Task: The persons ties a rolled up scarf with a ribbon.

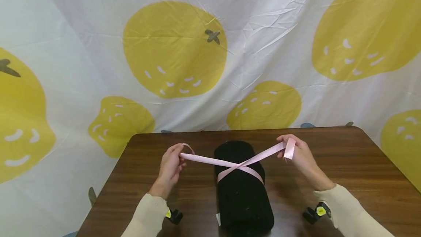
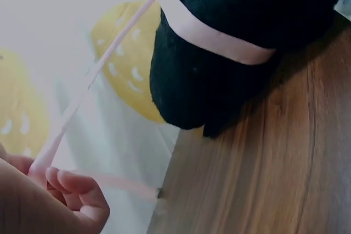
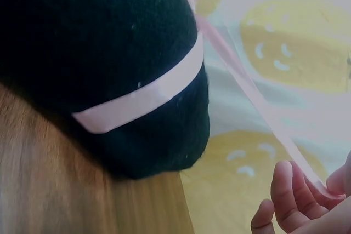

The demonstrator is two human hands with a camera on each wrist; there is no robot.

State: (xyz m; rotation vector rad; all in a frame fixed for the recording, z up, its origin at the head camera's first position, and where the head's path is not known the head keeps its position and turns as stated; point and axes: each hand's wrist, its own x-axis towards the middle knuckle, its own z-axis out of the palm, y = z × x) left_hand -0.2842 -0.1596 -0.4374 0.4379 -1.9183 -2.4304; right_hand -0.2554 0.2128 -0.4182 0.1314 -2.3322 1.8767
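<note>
A black fabric bundle (image 1: 245, 204), rounded at its ends, lies lengthwise on the table. Round its middle runs a pink ribbon (image 1: 227, 173), whose two ends cross on top. To the left of the bundle, my left hand (image 1: 170, 165) pinches one end, with a short tail curling past the fingers. My right hand (image 1: 300, 154) pinches the other end on the right, and a loose tail hangs over its fingers. Both lengths stretch fairly straight from the crossing to the hands. In the left wrist view the ribbon band (image 2: 214, 39) wraps down the bundle's side.
The brown wooden table (image 1: 190, 207) ends at a back edge near a hanging white cloth (image 1: 82, 65) printed with yellow lemons. A small white tag (image 1: 218, 219) sticks out at the bundle's lower left. Black wrist devices (image 1: 175, 216) sit at both cuffs.
</note>
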